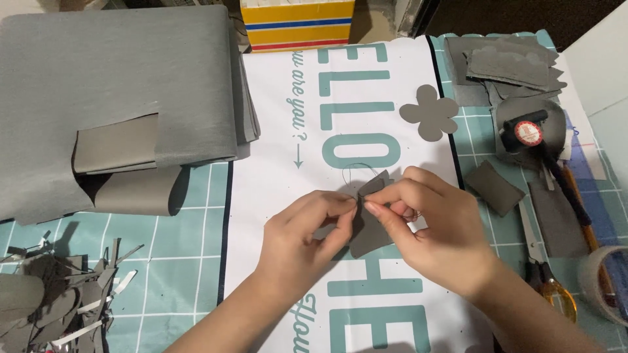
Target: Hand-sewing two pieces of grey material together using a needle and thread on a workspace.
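We've got both hands, left hand (307,225) and right hand (425,225), pinching the grey cutout (369,229) mid-frame (thread (356,167) looping just above).

A home craft table: teal cutting mat (176,274), grey fabric sheets (118,85), scissors (546,274) and tape roll (605,281).

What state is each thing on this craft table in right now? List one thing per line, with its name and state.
Left hand: pinching the grey fabric piece.
Right hand: pinching the same piece, thread looping above it.
Grey fabric piece: held up, folded between both hands.
Flower cutout: lying flat, untouched.
Grey sheet stack: piled, one flap curled under.
Scissors: lying closed.
Tape roll: lying flat at the edge.
Scraps: heaped loosely.
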